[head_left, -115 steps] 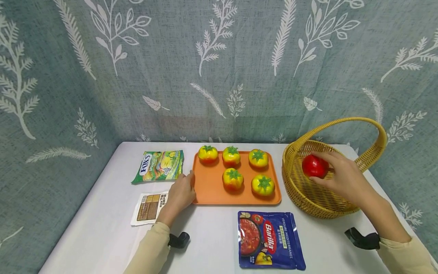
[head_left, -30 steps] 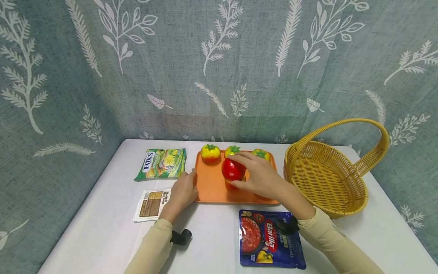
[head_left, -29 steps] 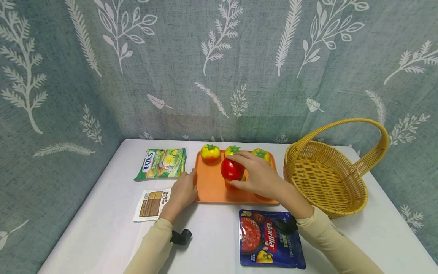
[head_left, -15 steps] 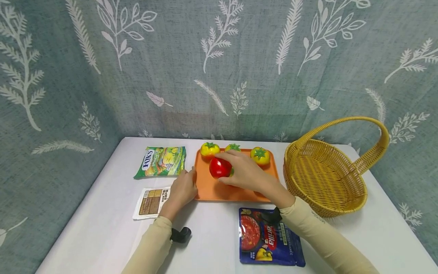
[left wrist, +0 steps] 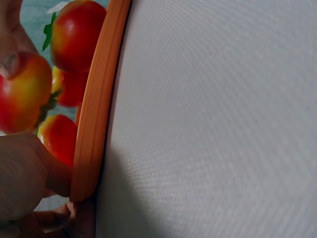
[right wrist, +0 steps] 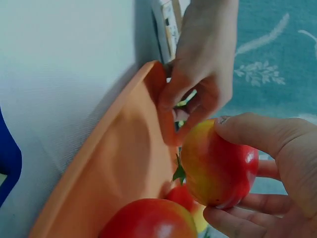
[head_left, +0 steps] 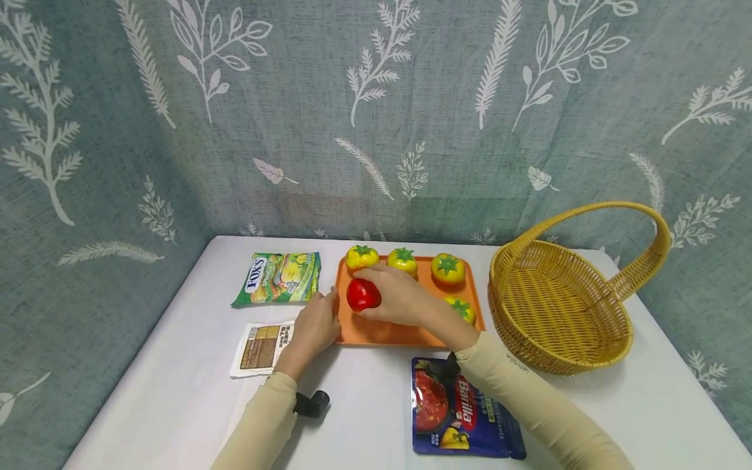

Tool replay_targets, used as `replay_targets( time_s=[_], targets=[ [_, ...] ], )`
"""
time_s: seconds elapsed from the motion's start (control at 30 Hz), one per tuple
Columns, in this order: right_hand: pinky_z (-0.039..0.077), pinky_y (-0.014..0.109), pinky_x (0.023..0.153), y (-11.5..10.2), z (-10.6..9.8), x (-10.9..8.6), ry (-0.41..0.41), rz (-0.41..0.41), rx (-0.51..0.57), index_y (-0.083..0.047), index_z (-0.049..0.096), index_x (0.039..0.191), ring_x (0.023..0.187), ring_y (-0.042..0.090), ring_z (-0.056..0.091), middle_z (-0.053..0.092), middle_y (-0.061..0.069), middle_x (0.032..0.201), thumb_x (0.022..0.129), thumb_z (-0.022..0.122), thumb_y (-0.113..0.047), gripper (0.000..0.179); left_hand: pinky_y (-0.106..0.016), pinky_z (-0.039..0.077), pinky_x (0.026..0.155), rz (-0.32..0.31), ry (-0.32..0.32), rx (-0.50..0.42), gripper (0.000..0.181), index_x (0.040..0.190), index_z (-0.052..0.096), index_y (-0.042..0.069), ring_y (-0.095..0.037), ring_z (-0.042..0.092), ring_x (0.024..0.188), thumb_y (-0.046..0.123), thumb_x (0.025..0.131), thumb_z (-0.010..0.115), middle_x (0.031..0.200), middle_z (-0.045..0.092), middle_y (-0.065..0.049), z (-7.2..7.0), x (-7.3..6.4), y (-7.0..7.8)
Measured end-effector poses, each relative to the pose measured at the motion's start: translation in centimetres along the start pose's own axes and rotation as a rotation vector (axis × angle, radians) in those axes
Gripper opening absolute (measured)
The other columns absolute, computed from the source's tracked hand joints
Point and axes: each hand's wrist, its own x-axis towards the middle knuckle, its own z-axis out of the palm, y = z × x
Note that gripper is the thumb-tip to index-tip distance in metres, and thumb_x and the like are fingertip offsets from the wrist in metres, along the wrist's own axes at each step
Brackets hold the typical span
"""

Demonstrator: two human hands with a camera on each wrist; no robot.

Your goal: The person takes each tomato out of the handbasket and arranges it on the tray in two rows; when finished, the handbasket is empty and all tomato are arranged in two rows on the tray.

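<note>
My right hand holds a tomato between thumb and fingers over the left part of the orange tray. The tomato's red bottom faces up in the head view; in the right wrist view its yellow side and green calyx point toward the tray. My left hand grips the tray's left rim, thumb above and fingers below in the left wrist view. Several yellow-red tomatoes with green tops sit on the tray, among them one at the back left and one at the back right. My right hand hides part of the tray.
A wicker basket with a tall handle stands right of the tray. In front lies a blue Barilla pouch, partly under the right forearm. Left are a green Fox's candy bag and a white-brown packet. A patterned curtain hangs behind.
My right hand has carried the tomato out of the basket and leftward across the tray, to beside its left rim. The left hand has kept its grip on the tray.
</note>
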Motion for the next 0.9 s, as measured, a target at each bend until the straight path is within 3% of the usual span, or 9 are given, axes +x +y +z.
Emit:
replay_targets(
  time_s=[0.4, 0.9],
  targets=[
    [0.052, 0.042, 0.093, 0.1, 1.4, 1.2, -0.070, 0.036, -0.018, -0.011, 0.056, 0.138, 0.117, 0.024, 0.056, 0.058, 0.008, 0.132, 0.081, 0.082, -0.032, 0.066, -0.038, 0.048, 0.063, -0.013, -0.008, -0.007, 0.059, 0.144, 0.050, -0.004, -0.026, 0.051, 0.078, 0.004, 0.087, 0.064, 0.102, 0.055, -0.020, 0.0, 0.0, 0.0],
    [0.053, 0.038, 0.091, -0.1, 3.2, 1.7, -0.077, 0.040, -0.055, -0.011, 0.055, 0.140, 0.112, 0.022, 0.059, 0.058, 0.009, 0.132, 0.082, 0.082, -0.033, 0.067, -0.036, 0.048, 0.063, -0.022, -0.015, -0.011, 0.061, 0.144, 0.049, -0.004, -0.026, 0.051, 0.076, 0.003, 0.086, 0.066, 0.099, 0.055, -0.018, 0.1, 0.0, 0.0]
  ],
)
